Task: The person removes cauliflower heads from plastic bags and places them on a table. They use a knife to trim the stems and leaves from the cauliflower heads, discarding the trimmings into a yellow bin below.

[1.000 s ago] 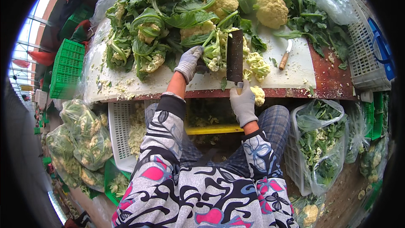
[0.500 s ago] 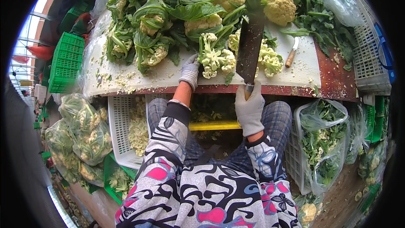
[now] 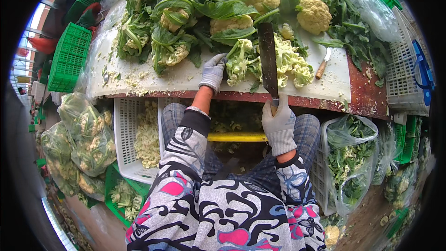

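Observation:
Gloved in grey, my right hand (image 3: 279, 125) grips the handle of a cleaver (image 3: 268, 58), its broad dark blade standing out over the white cutting board (image 3: 153, 81). Cut cauliflower florets (image 3: 293, 62) lie just right of the blade. On the blade's other side sits a pale green cauliflower piece (image 3: 241, 62), with my left hand (image 3: 213, 72) at its left edge, fingers curled against it. Behind both hands, whole leafy cauliflowers (image 3: 232, 23) are heaped. A small knife with a wooden handle (image 3: 321, 66) rests on the board to the right.
Below the board at left is a white crate (image 3: 124, 135) with cut florets; at right, a bag-lined crate of leaves (image 3: 350, 158). Bagged cauliflowers (image 3: 88, 139) stand far left, beside a green crate (image 3: 123, 193). A yellow bar (image 3: 237, 137) runs between my knees.
The cleaver has shifted slightly left and turned so its blade looks narrower. Florets now lie spread to its right. My left hand stays at the cauliflower piece.

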A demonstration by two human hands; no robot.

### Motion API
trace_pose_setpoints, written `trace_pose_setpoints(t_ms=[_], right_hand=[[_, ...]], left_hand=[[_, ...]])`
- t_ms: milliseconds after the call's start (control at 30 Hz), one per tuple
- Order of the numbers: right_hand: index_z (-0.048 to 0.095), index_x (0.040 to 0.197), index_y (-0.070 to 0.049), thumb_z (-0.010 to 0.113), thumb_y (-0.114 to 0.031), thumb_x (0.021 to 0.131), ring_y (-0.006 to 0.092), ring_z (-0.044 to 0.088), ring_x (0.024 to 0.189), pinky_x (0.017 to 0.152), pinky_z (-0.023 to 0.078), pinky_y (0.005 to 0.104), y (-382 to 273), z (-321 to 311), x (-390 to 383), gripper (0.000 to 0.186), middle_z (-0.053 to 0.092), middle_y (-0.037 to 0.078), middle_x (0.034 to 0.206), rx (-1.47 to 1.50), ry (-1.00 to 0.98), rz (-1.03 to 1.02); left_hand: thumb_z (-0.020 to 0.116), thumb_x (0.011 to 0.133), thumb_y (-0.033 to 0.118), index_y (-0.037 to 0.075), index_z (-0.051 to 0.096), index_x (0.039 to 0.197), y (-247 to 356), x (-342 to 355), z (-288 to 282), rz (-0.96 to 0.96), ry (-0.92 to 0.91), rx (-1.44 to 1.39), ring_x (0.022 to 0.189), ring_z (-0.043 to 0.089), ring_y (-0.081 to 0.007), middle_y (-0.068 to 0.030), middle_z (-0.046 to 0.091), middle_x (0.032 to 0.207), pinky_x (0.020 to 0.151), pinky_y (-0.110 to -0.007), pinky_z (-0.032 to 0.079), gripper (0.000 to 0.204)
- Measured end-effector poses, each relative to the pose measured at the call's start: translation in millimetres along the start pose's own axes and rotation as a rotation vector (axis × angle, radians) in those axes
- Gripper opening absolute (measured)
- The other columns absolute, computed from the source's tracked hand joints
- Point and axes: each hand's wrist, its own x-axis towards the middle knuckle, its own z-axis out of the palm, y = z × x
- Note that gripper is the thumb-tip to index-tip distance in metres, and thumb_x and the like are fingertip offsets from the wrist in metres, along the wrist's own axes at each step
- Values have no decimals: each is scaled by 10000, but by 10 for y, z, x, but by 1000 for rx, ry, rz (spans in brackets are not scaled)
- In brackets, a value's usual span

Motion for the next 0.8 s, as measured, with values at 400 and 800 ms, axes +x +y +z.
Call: trace_pose_setpoints(t_ms=[400,800], right_hand=[[545,1129,-47,613,-172,887,442,661,801,708,522,494,37,104,-26,281,674,239,832,-47,-122,99],[546,1107,-19,643,-181,877,358,664,730,671,504,415,250,230,-977,298,646,199,790,234,-178,413]], left_hand=[[633,963,122,-8,662,1203,-101,126,-104,-116,25,76,962,615,-118,-60,705,1096,871,-247,478,274],[703,886,246,14,662,1101,39,-531,403,7,358,349,953,662,-333,-198,690,1046,844,-382,509,319]])
